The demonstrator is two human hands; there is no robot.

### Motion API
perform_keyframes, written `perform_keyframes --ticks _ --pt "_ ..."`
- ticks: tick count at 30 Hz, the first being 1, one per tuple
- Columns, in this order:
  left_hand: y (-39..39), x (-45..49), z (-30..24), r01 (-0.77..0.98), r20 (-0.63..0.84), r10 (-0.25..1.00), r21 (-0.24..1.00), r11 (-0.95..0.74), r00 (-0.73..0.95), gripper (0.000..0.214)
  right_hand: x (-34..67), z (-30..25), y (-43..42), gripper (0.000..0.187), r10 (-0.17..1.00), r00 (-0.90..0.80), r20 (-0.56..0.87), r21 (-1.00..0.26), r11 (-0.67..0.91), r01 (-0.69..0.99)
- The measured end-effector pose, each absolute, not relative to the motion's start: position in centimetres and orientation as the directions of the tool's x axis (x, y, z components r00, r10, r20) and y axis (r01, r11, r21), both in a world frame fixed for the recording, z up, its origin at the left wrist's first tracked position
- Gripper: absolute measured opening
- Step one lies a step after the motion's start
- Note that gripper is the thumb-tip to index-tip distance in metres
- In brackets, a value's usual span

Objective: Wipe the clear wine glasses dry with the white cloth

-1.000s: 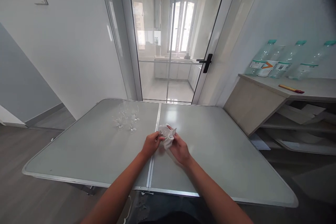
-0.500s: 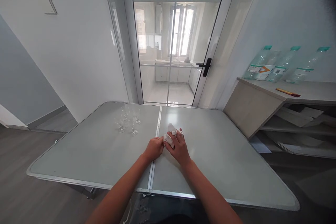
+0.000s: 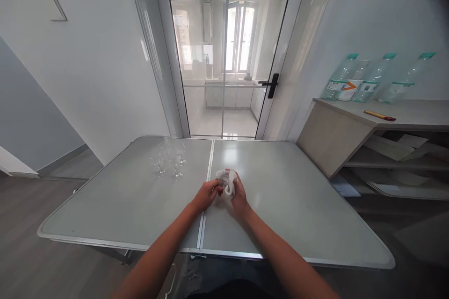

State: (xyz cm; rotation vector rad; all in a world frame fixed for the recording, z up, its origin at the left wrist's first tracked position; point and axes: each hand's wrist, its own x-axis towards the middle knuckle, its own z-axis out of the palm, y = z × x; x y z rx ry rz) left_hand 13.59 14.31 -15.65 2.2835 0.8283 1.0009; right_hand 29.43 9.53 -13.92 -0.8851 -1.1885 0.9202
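My right hand [image 3: 240,196] is wrapped around a white cloth [image 3: 230,188], folded and bunched over a clear glass that shows only in part. My left hand [image 3: 205,195] is closed with its fingertips pinching the glass at the cloth's left side, seemingly by the stem or foot; the fingers hide most of that end. Both hands are just above the grey table, close to the metal seam. Several clear stemmed glasses [image 3: 178,175] stand upright in a cluster on the left half of the table.
The grey folding table [image 3: 287,215] has a metal seam down its middle. Beyond it is a glass door [image 3: 242,124] with a black handle [image 3: 272,86]. At right, a shelf unit [image 3: 333,133] bears several plastic bottles [image 3: 372,79] and a yellow-handled brush [image 3: 379,115].
My right hand has turned and its fingers have shifted from over the cloth to its right side, so more of the cloth shows. The view has tilted slightly.
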Motion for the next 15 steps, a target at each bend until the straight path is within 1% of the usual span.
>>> perform_keyframes --ticks 3,7,10,13,15 --pt "14.77 13.93 -15.97 0.292 0.455 0.715 0.694 -0.658 0.531 0.021 28.98 -14.97 10.31 0.055 0.912 0.099 0.398 -0.912 0.405 -0.062" --pt "14.99 14.11 -16.16 0.242 0.455 0.693 0.71 -0.661 0.558 0.01 29.29 -15.27 10.46 0.051 0.893 0.018 0.449 -0.891 0.446 0.087" --pt "14.9 14.05 -16.16 0.231 0.479 0.697 0.71 -0.665 0.533 0.011 29.45 -15.0 9.99 0.036 0.901 -0.003 0.433 -0.882 0.424 0.204" --pt "14.63 13.76 -16.22 0.226 0.488 0.721 0.728 -0.647 0.492 0.018 29.43 -14.82 9.71 0.019 0.925 0.039 0.377 -0.908 0.361 0.21" --pt "14.47 13.4 -16.24 0.217 0.485 0.75 0.755 -0.618 0.45 0.023 29.5 -14.83 9.83 0.018 0.934 0.087 0.348 -0.929 0.33 0.167"
